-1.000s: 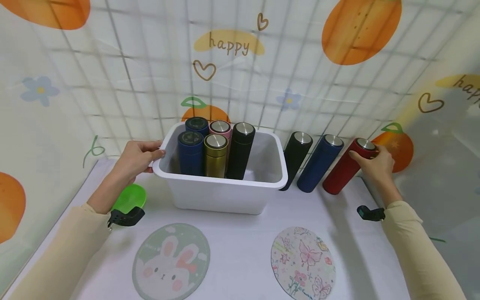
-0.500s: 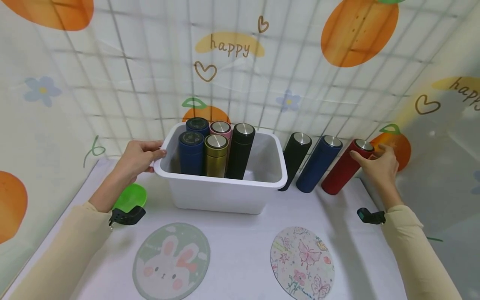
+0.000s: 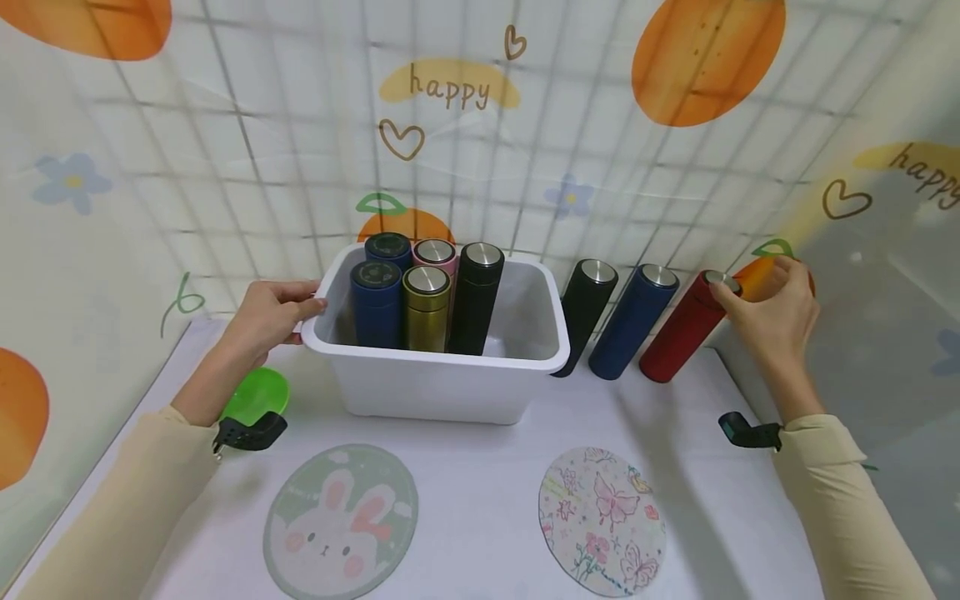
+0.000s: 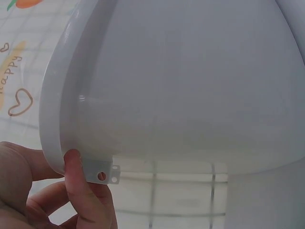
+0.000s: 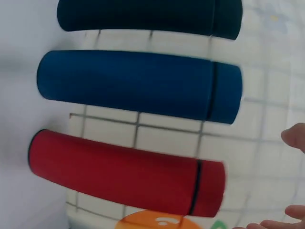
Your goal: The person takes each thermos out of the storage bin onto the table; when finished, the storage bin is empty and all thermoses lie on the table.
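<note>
My left hand (image 3: 273,321) grips the left rim of a white plastic tub (image 3: 435,385); in the left wrist view its thumb and fingers (image 4: 93,205) pinch the rim's corner. Inside the tub's left half stand two dark blue thermos bottles (image 3: 377,312), a pink one (image 3: 435,250), a gold one (image 3: 427,317) and a black one (image 3: 477,300). By the lid of a red thermos (image 3: 677,337) is my right hand (image 3: 776,321), thumb and fingers spread. The right wrist view shows that hand apart from the red thermos, holding nothing.
Right of the tub, a black thermos (image 3: 587,312) and a blue thermos (image 3: 633,323) lean back beside the red one against the cloth-covered grid wall. A green bowl (image 3: 258,393) is partly behind my left wrist. Two round mats, rabbit (image 3: 341,525) and butterfly (image 3: 602,525), lie in front.
My right hand has let go of the red thermos's top and moved a little right and up. The red thermos stays leaning. My left hand keeps its hold on the tub.
</note>
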The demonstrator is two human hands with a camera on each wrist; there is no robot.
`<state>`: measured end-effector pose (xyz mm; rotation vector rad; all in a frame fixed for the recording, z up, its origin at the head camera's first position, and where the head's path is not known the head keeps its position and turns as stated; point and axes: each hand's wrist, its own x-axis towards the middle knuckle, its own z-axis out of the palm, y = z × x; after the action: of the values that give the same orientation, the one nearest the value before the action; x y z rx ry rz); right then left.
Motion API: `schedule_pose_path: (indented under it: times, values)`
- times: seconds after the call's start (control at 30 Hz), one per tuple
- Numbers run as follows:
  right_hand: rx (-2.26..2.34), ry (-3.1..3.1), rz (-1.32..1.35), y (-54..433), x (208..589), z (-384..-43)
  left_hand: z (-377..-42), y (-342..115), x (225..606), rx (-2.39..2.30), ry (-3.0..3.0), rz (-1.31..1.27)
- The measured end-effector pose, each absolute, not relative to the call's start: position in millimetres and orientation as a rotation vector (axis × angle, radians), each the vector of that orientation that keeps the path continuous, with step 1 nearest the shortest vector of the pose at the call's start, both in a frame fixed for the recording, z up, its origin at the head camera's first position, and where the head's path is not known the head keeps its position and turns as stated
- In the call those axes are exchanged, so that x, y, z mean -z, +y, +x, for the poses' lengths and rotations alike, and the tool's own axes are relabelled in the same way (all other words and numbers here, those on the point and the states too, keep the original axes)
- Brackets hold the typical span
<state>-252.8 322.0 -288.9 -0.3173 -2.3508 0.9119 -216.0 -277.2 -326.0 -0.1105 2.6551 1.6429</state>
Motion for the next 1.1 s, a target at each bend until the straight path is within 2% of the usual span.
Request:
schedule_pose_path:
  times: [0.6, 1.1]
  values:
    - [-0.878, -2.288, 0.080, 247.8, 248.4, -233.0, -213.0, -281.2, 327.2, -1.668, 2.655, -0.113]
    - [-0.957, -2.323, 0.276, 204.0, 253.6, -226.0, -216.5, -278.7, 326.8, -1.689, 2.635, -0.097]
